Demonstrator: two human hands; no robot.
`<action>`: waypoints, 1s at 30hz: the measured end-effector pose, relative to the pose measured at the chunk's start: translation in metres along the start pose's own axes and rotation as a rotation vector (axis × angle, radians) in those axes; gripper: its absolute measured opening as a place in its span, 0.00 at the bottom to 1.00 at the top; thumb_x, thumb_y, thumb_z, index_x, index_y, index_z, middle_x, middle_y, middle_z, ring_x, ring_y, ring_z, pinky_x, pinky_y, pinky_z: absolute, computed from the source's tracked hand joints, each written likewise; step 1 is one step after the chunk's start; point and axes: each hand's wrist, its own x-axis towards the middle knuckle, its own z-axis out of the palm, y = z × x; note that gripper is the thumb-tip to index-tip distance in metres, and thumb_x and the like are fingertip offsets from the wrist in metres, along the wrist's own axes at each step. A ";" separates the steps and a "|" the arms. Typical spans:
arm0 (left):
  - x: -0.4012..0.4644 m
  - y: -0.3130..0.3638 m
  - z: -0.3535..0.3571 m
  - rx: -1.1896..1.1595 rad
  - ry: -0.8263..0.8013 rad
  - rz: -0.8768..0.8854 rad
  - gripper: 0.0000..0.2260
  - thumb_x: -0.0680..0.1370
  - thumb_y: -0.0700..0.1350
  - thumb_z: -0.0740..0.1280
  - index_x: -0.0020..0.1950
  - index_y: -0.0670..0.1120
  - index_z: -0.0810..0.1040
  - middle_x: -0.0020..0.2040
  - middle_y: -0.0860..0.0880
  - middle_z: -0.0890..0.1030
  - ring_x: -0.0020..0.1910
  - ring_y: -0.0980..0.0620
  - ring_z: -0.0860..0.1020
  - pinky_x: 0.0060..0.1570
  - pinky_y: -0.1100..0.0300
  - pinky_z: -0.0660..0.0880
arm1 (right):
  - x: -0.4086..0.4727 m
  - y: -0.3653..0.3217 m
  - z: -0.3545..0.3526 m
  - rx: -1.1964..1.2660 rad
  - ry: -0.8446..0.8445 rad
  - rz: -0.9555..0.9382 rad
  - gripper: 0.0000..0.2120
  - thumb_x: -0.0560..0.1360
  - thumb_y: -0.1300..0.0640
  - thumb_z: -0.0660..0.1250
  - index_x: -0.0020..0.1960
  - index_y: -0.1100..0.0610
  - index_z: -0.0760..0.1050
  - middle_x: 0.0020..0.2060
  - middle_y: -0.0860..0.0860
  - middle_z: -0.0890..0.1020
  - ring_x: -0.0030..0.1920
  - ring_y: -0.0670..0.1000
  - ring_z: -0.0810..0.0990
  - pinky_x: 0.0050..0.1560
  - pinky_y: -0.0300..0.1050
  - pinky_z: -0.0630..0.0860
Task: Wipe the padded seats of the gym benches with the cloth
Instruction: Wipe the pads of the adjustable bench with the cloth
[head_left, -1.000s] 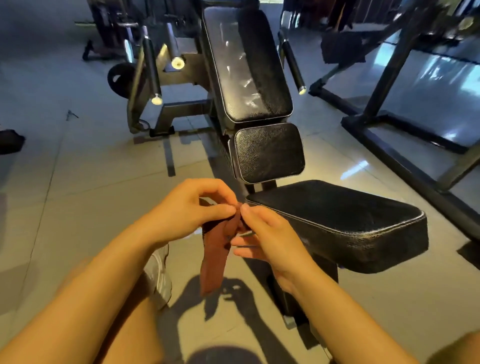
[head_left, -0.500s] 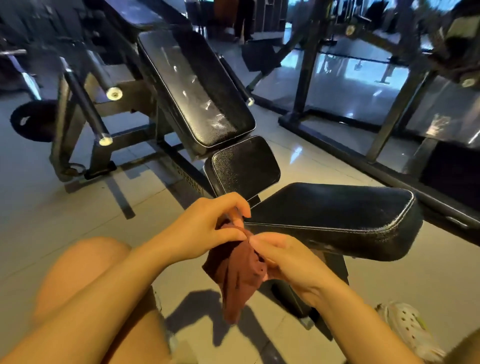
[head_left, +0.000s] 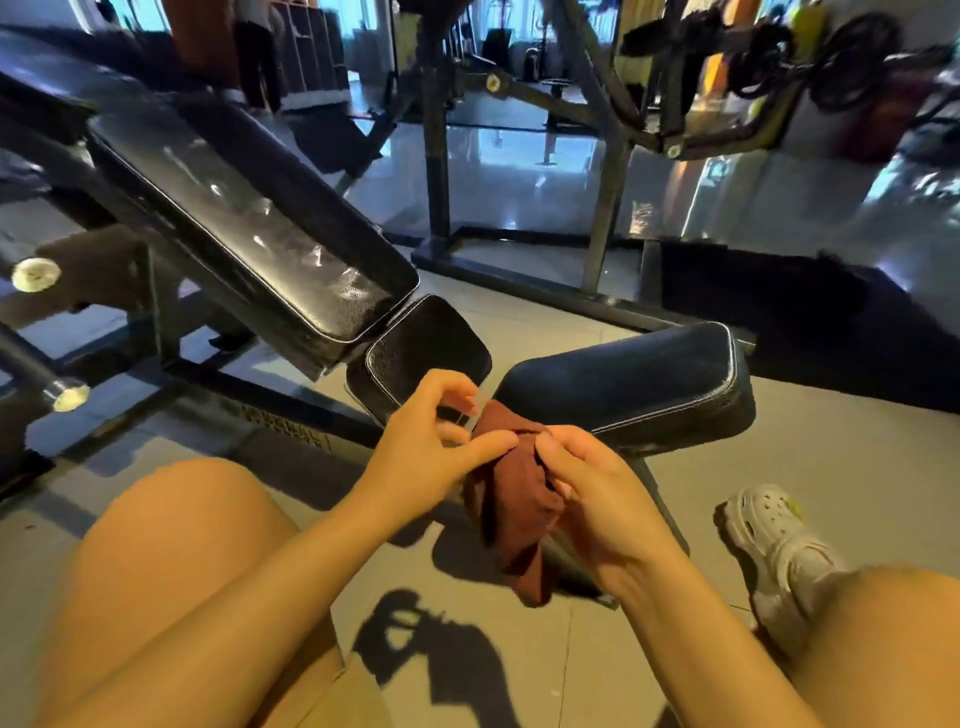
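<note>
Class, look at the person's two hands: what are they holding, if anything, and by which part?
Both hold the dark red cloth: the left hand pinches its upper edge, the right hand grips its bunched middle; the rest hangs below.

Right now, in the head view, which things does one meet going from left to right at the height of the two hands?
Left hand → dark red cloth → right hand → pale clog shoe.
</note>
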 end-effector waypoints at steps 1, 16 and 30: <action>0.000 -0.001 -0.004 -0.036 -0.033 -0.042 0.20 0.71 0.49 0.75 0.58 0.52 0.71 0.53 0.51 0.77 0.39 0.55 0.81 0.47 0.55 0.81 | -0.003 0.000 0.006 0.015 0.041 -0.005 0.10 0.81 0.54 0.61 0.52 0.54 0.81 0.48 0.54 0.84 0.47 0.51 0.83 0.42 0.41 0.78; -0.001 -0.024 -0.042 0.460 -0.188 0.380 0.11 0.77 0.44 0.70 0.58 0.46 0.83 0.57 0.51 0.77 0.54 0.57 0.74 0.53 0.73 0.64 | -0.021 0.018 0.042 0.314 0.426 -0.019 0.07 0.80 0.56 0.63 0.47 0.56 0.78 0.42 0.54 0.82 0.41 0.52 0.81 0.41 0.49 0.79; 0.008 0.011 -0.014 0.711 -0.331 0.380 0.07 0.79 0.57 0.63 0.53 0.59 0.78 0.50 0.58 0.78 0.50 0.57 0.77 0.47 0.62 0.72 | 0.027 0.031 -0.009 0.080 1.222 -0.465 0.05 0.81 0.51 0.61 0.52 0.43 0.75 0.48 0.43 0.79 0.49 0.42 0.78 0.50 0.43 0.78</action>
